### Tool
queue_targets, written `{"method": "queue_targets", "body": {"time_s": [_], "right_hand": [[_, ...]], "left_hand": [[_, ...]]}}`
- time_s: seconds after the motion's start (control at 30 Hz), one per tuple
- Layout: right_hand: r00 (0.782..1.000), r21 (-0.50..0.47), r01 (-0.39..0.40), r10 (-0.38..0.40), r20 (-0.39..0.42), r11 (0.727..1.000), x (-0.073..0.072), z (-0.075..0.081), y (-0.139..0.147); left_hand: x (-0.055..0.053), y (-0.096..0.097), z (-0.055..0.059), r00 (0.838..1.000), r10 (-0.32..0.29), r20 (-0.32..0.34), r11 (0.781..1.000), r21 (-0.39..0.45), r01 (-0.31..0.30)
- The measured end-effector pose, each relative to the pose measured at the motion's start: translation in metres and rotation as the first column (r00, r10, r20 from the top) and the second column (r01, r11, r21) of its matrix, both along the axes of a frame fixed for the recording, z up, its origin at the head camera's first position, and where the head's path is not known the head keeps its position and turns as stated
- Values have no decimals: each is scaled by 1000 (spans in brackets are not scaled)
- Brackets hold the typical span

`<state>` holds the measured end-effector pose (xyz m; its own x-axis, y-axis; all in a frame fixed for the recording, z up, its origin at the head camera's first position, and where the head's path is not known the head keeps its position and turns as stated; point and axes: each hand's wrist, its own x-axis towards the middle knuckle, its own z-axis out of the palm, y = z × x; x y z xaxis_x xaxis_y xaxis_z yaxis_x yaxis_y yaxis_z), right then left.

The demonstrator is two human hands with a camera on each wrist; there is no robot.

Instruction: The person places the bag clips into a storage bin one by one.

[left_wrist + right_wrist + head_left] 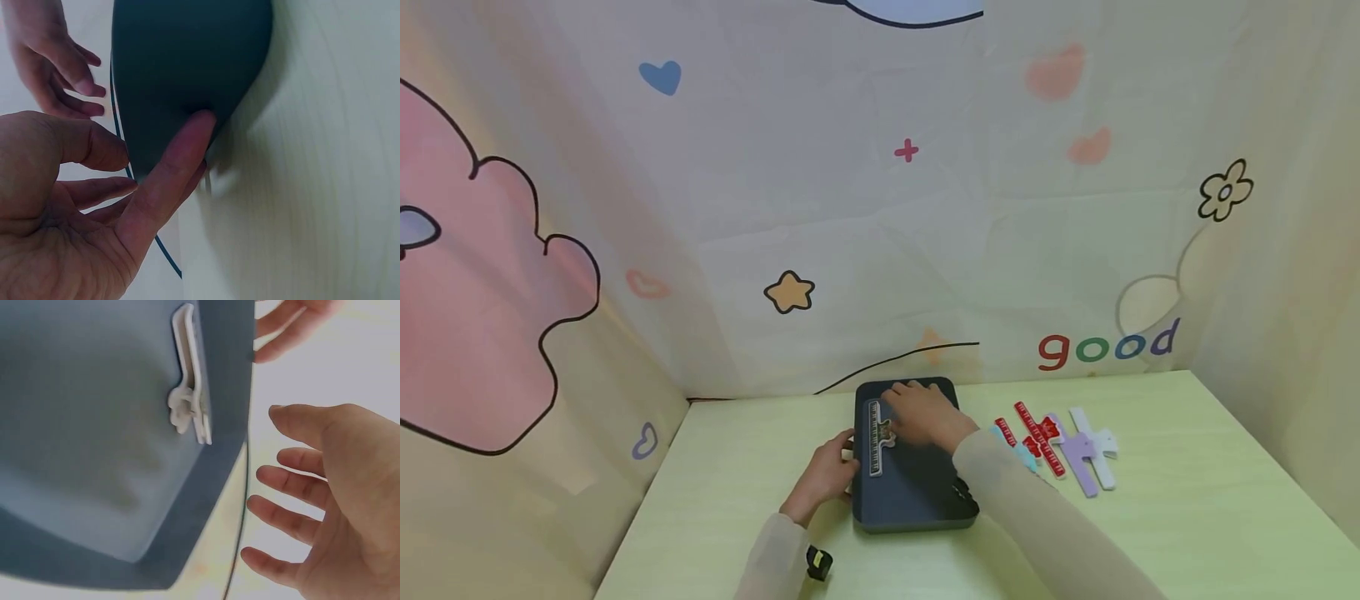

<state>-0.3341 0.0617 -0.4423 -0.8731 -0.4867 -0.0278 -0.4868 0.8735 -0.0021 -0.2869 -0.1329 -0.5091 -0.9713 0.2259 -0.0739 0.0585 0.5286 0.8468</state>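
Observation:
A dark rectangular tray lies before me, taller than wide in the head view. My left hand holds its left side; in the left wrist view a long finger presses against the outer wall, and another digit's tip meets the rim. Inside, along the left wall, is a black-and-white ruler with a small animal-shaped piece on its side. My right hand hovers over the far part of the tray. Its fingers are spread and loosely bent, holding nothing, apart from the ruler in the right wrist view.
Right of the tray lie several rulers with shaped tabs: red ones, a purple one, a white one and a pale blue one partly covered. A small black object shows beside the left sleeve. A printed cloth hangs behind the table.

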Motion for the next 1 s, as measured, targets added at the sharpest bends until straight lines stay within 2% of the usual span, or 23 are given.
{"method": "queue_targets", "body": {"time_s": [0.2,0.47,0.8,1.0], "right_hand": [[1000,-31,-14,13,-23,999,8,12,9],[994,-74,-32,24,-105,997,18,29,28],[987,-115,-41,22,-162,992,23,33,53],[984,-124,-17,-6,-178,992,27,33,69]], "left_hand": [[1,-2,-2,1000,6,2,1000,-14,-6],[1,-1,-1,1000,6,1,1000,-1,-6],[1,-2,0,1000,9,7,1000,5,-9],[-2,-3,-3,1000,10,6,1000,14,-10]]}}
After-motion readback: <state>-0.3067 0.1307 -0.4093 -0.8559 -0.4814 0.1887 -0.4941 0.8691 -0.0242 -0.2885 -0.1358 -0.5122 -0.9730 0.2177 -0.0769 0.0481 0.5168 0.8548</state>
